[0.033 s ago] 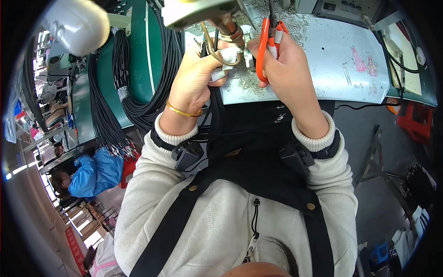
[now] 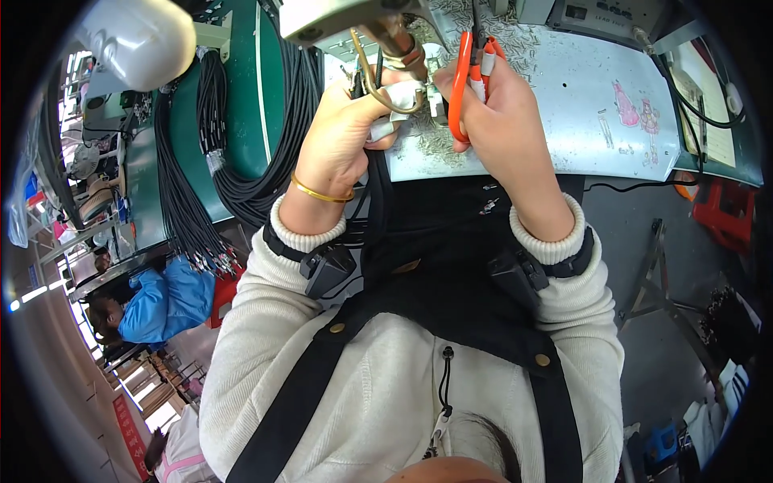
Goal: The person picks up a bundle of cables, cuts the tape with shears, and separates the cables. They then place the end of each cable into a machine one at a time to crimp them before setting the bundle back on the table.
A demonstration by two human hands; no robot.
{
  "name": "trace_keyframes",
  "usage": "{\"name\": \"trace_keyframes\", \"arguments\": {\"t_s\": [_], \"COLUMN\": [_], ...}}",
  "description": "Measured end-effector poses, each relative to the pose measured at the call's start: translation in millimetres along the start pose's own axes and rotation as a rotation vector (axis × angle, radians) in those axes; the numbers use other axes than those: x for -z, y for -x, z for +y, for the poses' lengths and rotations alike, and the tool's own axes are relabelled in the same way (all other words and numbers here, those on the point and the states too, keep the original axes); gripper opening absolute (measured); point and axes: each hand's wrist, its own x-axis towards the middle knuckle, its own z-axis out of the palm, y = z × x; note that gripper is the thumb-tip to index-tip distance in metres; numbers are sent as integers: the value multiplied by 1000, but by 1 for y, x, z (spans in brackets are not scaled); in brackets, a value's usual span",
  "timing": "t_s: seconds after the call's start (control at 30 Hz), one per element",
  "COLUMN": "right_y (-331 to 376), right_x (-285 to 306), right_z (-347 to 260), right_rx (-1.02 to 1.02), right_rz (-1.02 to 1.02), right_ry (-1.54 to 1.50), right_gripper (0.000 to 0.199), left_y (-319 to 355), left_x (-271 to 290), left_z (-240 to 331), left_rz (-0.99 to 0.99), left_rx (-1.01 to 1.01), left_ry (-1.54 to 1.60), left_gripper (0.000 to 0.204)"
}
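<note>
My left hand [image 2: 338,133] is closed at the metal worktop, with white wraps on its fingertips. A black cable [image 2: 377,173] hangs down from it. The small end it pinches is partly hidden by a curved brass tube [image 2: 366,68] and the machine nozzle [image 2: 409,60] just above. Orange-handled scissors [image 2: 460,88] hang on my right hand [image 2: 511,125], their dark blades pointing away from me. My right thumb and forefinger meet close to a small metal piece under the nozzle, beside my left fingertips. Whether they touch it I cannot tell.
Many short clipped metal bits [image 2: 515,48] litter the worktop. Bundles of black cables [image 2: 181,173] drape over the green table at left. A white lamp head [image 2: 141,44] hangs at upper left. A grey control box [image 2: 608,16] stands at the back right. A person in blue sits at left.
</note>
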Motion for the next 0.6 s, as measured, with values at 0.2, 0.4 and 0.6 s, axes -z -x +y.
{"name": "trace_keyframes", "arguments": {"t_s": [0.2,0.4,0.6], "right_y": [4,25,52], "right_x": [0,8,9], "right_z": [0,-4,1], "right_rx": [26,-18,374], "right_rz": [-8,-94,221], "right_ry": [-54,-158,342], "right_gripper": [18,18,16], "left_y": [7,39,70], "left_x": [4,-2,-5], "left_z": [-1,-1,-19], "left_rz": [-49,-98,61], "left_rx": [11,157,-104], "left_ry": [4,215,-152], "left_gripper": [13,16,21]}}
